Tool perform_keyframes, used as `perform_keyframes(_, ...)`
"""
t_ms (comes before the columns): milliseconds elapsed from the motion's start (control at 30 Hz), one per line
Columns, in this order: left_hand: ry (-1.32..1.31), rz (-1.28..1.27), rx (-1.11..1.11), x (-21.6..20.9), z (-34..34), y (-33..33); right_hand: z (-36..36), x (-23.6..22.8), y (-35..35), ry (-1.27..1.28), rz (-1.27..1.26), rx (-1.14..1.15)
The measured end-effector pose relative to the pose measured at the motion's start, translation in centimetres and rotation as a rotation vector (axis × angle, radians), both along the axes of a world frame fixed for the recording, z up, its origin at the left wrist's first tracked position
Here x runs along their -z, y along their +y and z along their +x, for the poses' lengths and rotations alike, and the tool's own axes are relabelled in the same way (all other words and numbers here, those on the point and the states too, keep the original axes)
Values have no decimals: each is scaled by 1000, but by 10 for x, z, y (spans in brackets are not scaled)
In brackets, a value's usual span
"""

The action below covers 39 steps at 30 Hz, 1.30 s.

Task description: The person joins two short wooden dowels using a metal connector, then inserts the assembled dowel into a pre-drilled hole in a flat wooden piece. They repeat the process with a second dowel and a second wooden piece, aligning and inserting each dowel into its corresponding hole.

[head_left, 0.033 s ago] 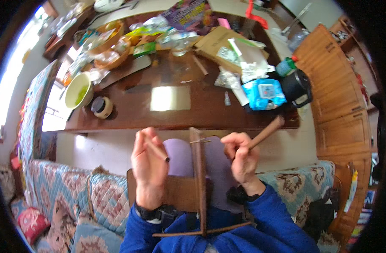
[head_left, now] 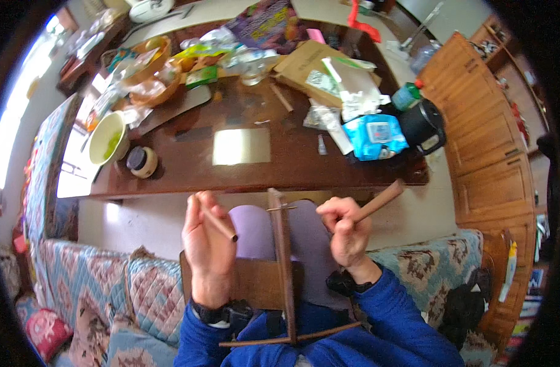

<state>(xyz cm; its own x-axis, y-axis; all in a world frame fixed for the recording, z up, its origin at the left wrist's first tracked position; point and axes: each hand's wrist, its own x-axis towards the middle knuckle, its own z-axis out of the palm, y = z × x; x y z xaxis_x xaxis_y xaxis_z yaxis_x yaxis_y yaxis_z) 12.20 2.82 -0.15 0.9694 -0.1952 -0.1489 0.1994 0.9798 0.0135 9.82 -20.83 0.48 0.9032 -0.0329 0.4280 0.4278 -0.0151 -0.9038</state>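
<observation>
My left hand is closed on a slim brown wooden rod, whose dark end points toward my body. A thicker brown wooden stick is gripped in my right hand, its free end slanting up to the right. Between the hands, a T-shaped wooden frame lies over my lap. A thin pin crosses its far end, and a slightly bent crossbar rests against my blue top. Under the frame is a flat brown board. Neither hand touches the frame.
A dark table stands in front, with a jar, a bowl, a blue packet and a black kettle on it. Cardboard and baskets sit farther back. A patterned sofa is behind me.
The whole view has shifted slightly, so the table and lap appear a little farther left. Both hands keep their holds on the rod and the stick.
</observation>
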Motion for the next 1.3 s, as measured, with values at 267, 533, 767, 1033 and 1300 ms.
perform_keyframes(267, -27, 8, -26, -30, -6, -10, -9, -3, -36, -284, -415, 71)
perform_keyframes(533, -403, 748, 91, -68, -27, -30, -11, 0, -36, -286, -401, 46)
perform_keyframes(767, -608, 988, 282, -97, -29, -54, -3, -2, -32, -452, -477, 54)
perform_keyframes(1033, -516, 1392, 196, -88, -34, -38, -35, -53, -45, -106, -280, -77)
perform_keyframes(1300, -392, 1276, 365, -69, -44, -31, -40, -77, -27, -158, 125, -180)
